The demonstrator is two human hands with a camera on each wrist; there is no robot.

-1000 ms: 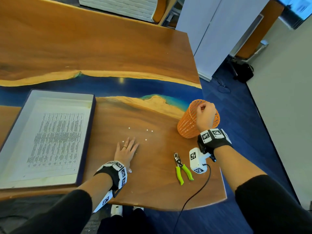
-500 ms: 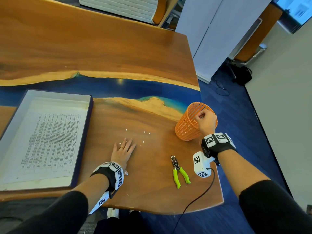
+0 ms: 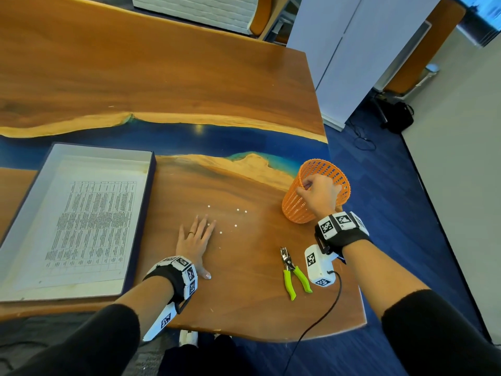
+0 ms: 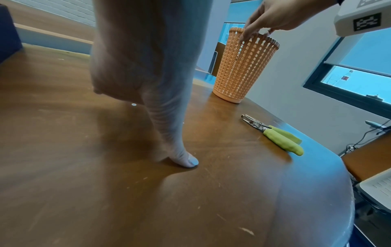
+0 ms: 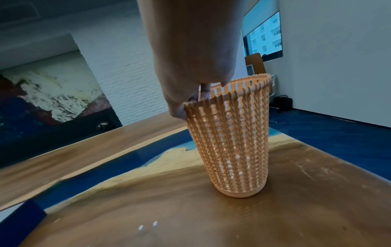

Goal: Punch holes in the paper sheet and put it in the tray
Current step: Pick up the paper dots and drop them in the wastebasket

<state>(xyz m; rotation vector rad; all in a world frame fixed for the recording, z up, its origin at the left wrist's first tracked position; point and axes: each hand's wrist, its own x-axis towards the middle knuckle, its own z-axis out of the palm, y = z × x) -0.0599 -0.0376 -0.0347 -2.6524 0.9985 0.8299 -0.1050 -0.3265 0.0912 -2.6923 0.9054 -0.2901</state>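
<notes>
Beside the hole punch point(image 3: 295, 272), right hand point(image 3: 317, 195) apparently pinches the orange basket point(image 3: 301, 210) rim; left hand point(image 3: 194, 240) lies flat among paper dots point(image 3: 236, 225).

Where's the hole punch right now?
In the head view, the hole punch lies on the table near its front edge, untouched, below the orange basket and beside the right wrist.

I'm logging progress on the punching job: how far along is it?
Mostly done, it seems: the paper sheet lies in the tray and the hole punch is set down. In hand: the right hand grips the orange basket rim; the left hand rests flat. Left: the white paper dots on the table.
</notes>
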